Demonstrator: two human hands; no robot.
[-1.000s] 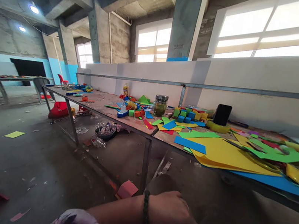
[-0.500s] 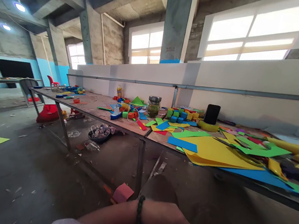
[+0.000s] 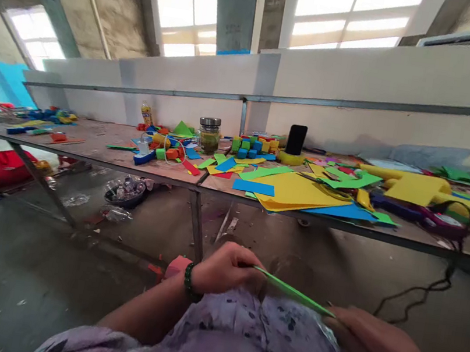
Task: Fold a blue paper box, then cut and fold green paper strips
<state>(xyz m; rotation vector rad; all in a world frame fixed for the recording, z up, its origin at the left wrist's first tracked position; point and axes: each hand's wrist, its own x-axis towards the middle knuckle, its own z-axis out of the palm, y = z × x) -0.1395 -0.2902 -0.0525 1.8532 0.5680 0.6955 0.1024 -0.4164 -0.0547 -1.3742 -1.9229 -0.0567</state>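
Left hand (image 3: 230, 269) (bracelet (image 3: 188, 278) worn) observed pinched closed on one end of a green strip (image 3: 293, 292), right hand (image 3: 376, 337) gripping the other, above the floral garment (image 3: 232, 343), before the table (image 3: 97, 133).

Bright cut sheets (image 3: 298, 192) and small blocks (image 3: 242, 153) strew a long desk (image 3: 102, 137) in an apparent craft workshop, a grey pillar (image 3: 233, 8) rising at 12 o'clock.
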